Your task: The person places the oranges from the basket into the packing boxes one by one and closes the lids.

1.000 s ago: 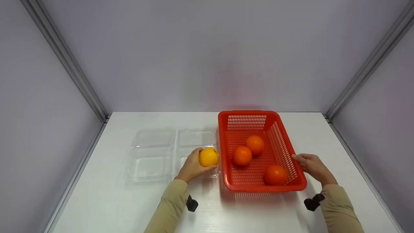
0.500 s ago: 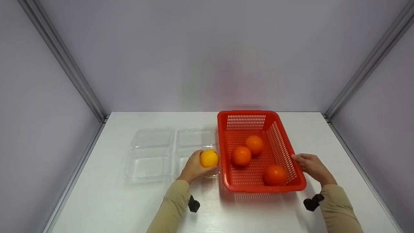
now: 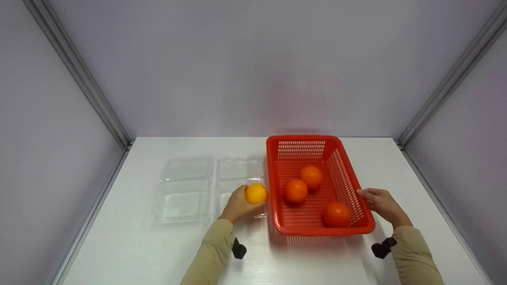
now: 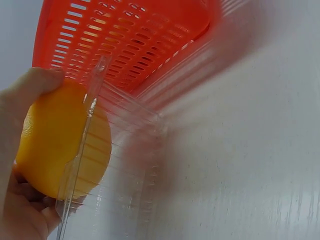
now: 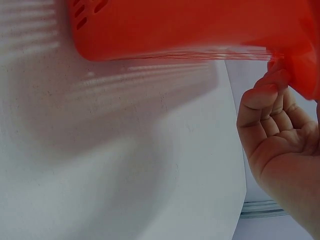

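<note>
My left hand [image 3: 239, 204] grips an orange [image 3: 256, 194] between thumb and fingers, over the front right part of a clear plastic clamshell container [image 3: 239, 168]. In the left wrist view, the lower part of the orange [image 4: 60, 140] shows through the clear wall [image 4: 82, 145], below its rim. On the other side, my right hand [image 3: 382, 202] pinches the right rim of a red plastic basket [image 3: 277, 215], fingers curled under the edge in the right wrist view. Inside the basket lie three more oranges [image 3: 295, 191], two close together and one at the front right.
A second clear container section [image 3: 184, 200] stands at the left, beside the first. The basket's left wall runs close along the right container. A white table [image 3: 119, 237] bears everything, with pale panels [image 3: 253, 67] at the back and sides.
My left hand and the orange have shifted very slightly right and toward the front. The right hand keeps its hold on the basket rim, and the basket stays in place.
</note>
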`<state>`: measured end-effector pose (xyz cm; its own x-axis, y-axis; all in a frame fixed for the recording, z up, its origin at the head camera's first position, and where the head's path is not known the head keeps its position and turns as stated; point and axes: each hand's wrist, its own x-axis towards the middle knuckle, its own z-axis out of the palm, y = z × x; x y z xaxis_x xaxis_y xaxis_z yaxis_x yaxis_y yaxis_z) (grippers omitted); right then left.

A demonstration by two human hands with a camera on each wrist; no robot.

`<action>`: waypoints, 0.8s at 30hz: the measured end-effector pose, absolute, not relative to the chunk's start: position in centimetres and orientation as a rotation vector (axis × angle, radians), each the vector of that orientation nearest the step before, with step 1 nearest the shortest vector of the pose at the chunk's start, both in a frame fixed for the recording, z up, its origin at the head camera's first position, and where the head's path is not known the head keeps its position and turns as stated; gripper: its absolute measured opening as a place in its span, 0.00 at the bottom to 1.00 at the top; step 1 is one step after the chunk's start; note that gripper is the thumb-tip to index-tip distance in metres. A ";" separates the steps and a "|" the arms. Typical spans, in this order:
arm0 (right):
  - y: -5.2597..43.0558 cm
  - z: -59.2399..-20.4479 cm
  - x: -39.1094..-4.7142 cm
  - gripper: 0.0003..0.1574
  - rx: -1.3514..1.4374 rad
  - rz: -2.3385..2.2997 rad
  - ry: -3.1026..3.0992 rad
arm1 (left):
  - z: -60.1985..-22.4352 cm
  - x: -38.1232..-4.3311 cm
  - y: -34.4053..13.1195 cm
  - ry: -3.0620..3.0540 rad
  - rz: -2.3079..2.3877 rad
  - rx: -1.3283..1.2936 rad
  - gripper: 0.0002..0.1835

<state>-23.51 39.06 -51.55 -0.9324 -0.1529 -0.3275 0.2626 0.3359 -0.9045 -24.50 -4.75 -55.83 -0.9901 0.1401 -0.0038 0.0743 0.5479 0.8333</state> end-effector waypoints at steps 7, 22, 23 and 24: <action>38.9 -51.5 -23.5 0.31 0.102 -1.614 2.264 | -56.3 -24.4 -4.5 2.719 1.454 0.132 0.33; 38.8 -51.4 -23.4 0.34 0.133 -1.603 2.274 | -57.2 -24.3 -4.3 2.836 1.378 0.095 0.33; 38.8 -51.4 -23.4 0.33 0.121 -1.607 2.274 | -57.3 -24.3 -4.3 2.848 1.376 0.101 0.32; 38.8 -51.4 -23.4 0.32 0.110 -1.614 2.271 | -57.3 -24.4 -4.2 2.856 1.376 0.104 0.32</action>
<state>-23.36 38.82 -51.43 -0.9351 -0.1381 -0.3262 0.2626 0.3478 -0.9000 -24.35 -4.23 -57.31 -0.9974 0.0455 0.0559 0.0721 0.6214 0.7802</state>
